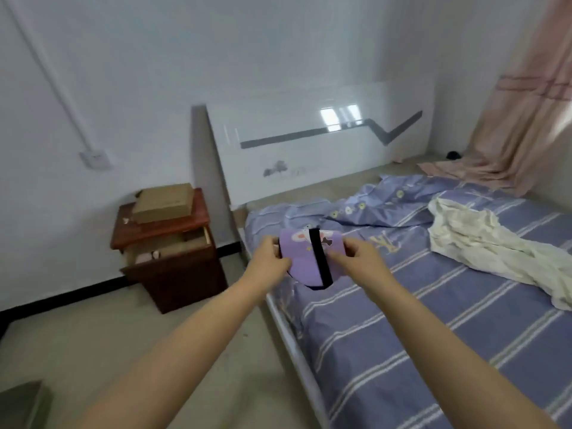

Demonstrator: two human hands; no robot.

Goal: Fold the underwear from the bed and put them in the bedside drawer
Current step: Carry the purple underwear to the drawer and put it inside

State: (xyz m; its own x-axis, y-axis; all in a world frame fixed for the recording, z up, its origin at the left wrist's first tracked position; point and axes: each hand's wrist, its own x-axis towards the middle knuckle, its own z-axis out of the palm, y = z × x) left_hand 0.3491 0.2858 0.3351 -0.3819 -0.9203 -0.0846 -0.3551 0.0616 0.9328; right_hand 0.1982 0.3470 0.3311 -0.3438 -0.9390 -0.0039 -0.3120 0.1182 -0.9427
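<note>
Both arms reach forward over the near edge of the bed [418,351]. The left hand [269,258] and right hand [356,255] each pinch one side of the underwear [301,258], a small purple piece with a cartoon print and a black band running down its middle. It is held up in the air, above the bed's edge, partly folded (lower end rounded, black trim showing at the bottom). The hands are near each other, separated by the width of the cloth; fingers closed on the fabric.

Bed: blue sheet with white stripes. A crumpled blue quilt [387,202] with small flowers lies toward the headboard [309,156]. A white cloth [483,243] lies rumpled on the right side of the sheet, well apart from the hands.

Left of the bed: a dark red nightstand [173,274] against the wall. Its top drawer [167,246] is pulled open, with some items inside (too blurred to identify). A brown box [162,202] sits on top.

A pink curtain [510,125] hangs at the far right, its hem pooled on the bed's far corner. A wall socket [95,159] is above and left of the nightstand.
</note>
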